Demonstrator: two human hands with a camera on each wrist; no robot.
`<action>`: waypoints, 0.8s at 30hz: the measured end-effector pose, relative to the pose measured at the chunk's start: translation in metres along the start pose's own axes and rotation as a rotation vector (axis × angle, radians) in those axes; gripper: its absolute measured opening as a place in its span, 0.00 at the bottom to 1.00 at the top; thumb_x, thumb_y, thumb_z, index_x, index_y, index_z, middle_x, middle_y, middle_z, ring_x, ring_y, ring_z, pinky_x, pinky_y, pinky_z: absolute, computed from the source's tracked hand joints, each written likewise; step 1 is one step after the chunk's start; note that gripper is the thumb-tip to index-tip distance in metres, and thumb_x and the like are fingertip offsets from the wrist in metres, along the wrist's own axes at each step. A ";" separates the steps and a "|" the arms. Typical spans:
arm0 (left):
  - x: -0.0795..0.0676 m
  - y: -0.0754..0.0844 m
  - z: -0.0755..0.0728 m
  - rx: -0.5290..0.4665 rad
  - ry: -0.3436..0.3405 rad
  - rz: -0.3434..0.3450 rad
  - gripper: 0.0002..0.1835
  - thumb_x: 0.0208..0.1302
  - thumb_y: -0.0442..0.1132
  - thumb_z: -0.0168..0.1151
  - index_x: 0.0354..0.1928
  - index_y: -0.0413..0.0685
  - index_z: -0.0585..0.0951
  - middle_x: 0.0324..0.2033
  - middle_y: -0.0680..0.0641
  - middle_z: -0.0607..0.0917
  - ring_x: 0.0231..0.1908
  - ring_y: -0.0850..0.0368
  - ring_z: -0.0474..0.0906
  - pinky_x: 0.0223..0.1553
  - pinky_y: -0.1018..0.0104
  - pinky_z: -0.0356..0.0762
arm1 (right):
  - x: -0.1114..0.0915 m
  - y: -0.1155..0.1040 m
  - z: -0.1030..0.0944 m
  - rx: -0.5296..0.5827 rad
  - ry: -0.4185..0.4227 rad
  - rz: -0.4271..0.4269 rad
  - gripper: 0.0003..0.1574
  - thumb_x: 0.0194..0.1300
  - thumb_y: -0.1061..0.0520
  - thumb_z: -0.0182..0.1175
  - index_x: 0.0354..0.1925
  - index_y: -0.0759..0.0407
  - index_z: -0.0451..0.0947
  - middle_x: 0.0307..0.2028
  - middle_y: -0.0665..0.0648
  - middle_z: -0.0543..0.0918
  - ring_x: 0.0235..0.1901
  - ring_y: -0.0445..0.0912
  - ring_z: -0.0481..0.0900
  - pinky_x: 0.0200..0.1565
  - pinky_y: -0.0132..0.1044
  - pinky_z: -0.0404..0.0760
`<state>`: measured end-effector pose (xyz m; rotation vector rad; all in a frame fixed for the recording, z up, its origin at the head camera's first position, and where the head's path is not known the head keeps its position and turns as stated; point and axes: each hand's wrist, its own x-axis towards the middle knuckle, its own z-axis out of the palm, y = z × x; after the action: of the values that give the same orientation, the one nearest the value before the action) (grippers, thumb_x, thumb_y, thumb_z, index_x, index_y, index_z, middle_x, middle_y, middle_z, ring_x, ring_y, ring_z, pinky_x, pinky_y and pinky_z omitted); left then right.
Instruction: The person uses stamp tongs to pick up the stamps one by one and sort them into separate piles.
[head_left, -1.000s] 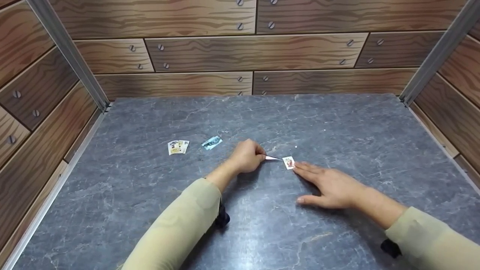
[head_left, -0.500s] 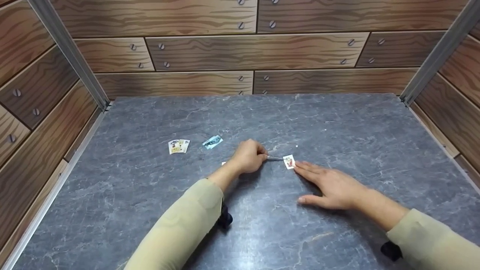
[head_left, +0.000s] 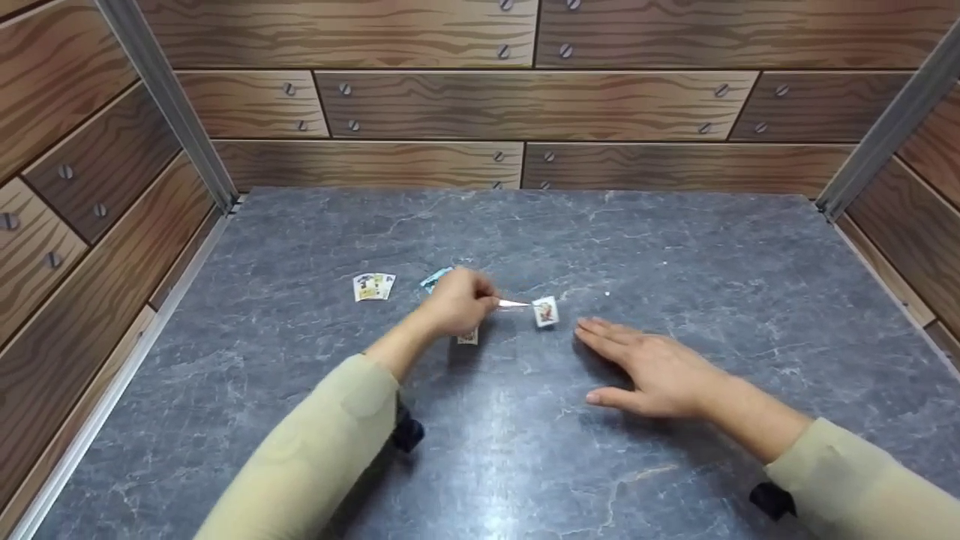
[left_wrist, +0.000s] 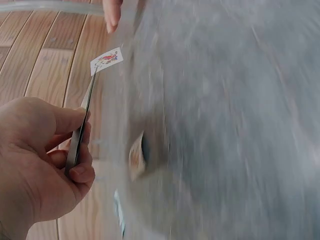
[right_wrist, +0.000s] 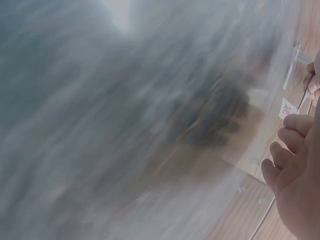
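My left hand (head_left: 456, 301) pinches a pair of tweezers (left_wrist: 79, 134) between thumb and fingers. At the tweezers' tips a small white picture card (head_left: 545, 311) is held, raised off the dark marbled table; its printed red figure shows in the left wrist view. Partly hidden below the left hand lies another small card (head_left: 468, 337), which looks bent in the left wrist view. A light-blue piece (head_left: 435, 280) is half covered behind that hand. To the right of the held card, my right hand (head_left: 656, 373) rests on the table with straight fingers, holding nothing.
Several small printed cards (head_left: 373, 286) lie overlapping on the table (head_left: 712, 262), left of the light-blue piece. A tiny white speck (head_left: 607, 293) lies beyond the right hand. Wood-patterned walls (head_left: 420, 105) with metal corner posts (head_left: 169, 112) enclose the back and sides.
The left hand has moved left with the tweezers, carrying the picture card up and away from the right hand's fingertips. The card below the left hand shows more. The right hand stays nearly still.
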<state>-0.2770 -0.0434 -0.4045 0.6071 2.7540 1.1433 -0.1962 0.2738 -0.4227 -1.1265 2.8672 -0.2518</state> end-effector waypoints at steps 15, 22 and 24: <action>-0.044 -0.046 -0.070 -0.001 0.076 -0.065 0.08 0.70 0.32 0.65 0.41 0.34 0.90 0.29 0.51 0.87 0.30 0.60 0.75 0.38 0.64 0.75 | 0.057 -0.041 0.006 0.010 -0.069 -0.100 0.61 0.72 0.19 0.49 0.84 0.56 0.55 0.82 0.58 0.56 0.80 0.56 0.56 0.75 0.57 0.60; -0.062 -0.061 -0.088 -0.008 0.071 -0.107 0.08 0.72 0.32 0.65 0.39 0.33 0.89 0.26 0.54 0.83 0.28 0.61 0.72 0.34 0.66 0.71 | 0.081 -0.058 0.011 0.019 -0.095 -0.146 0.63 0.71 0.17 0.47 0.83 0.58 0.57 0.82 0.59 0.57 0.80 0.57 0.56 0.75 0.57 0.59; -0.066 -0.064 -0.091 -0.012 0.062 -0.123 0.08 0.72 0.32 0.64 0.39 0.33 0.89 0.27 0.53 0.83 0.29 0.60 0.73 0.35 0.65 0.72 | 0.087 -0.062 0.013 0.016 -0.104 -0.156 0.63 0.71 0.17 0.47 0.83 0.58 0.57 0.82 0.59 0.57 0.80 0.58 0.56 0.76 0.57 0.59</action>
<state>-0.2591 -0.1705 -0.3877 0.4008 2.7887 1.1691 -0.2164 0.1682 -0.4235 -1.3216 2.6867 -0.2153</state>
